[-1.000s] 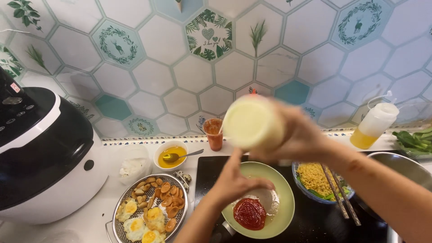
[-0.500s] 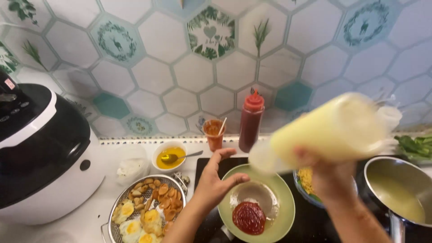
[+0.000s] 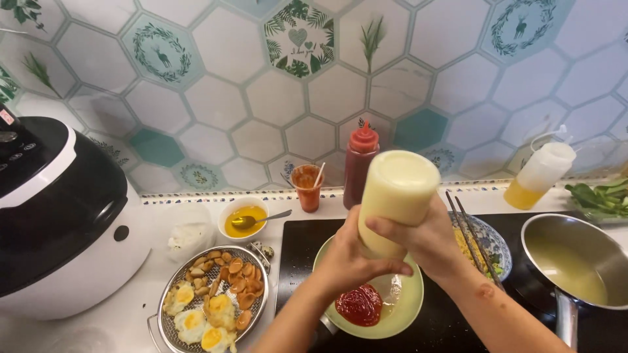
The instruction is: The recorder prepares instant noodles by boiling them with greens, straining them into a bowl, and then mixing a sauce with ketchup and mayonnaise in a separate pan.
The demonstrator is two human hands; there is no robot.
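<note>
both hands (image 3: 392,252) around pale sauce bottle (image 3: 396,196)

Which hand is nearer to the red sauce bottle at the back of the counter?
Left. The left hand grips the pale squeeze bottle just below the red sauce bottle; the right hand holds the squeeze bottle's other side, farther right.

Two bare forearms come up from the bottom edge of the frame, one from the lower middle and one from the lower right. No sleeves, cuffs or gloves show anywhere along them. The left hand (image 3: 347,261) and the right hand (image 3: 428,238) are bare too, with no rings, watch or bracelet in view. The right forearm carries a small reddish mark on its upper side, near the lower right of the frame.
</note>
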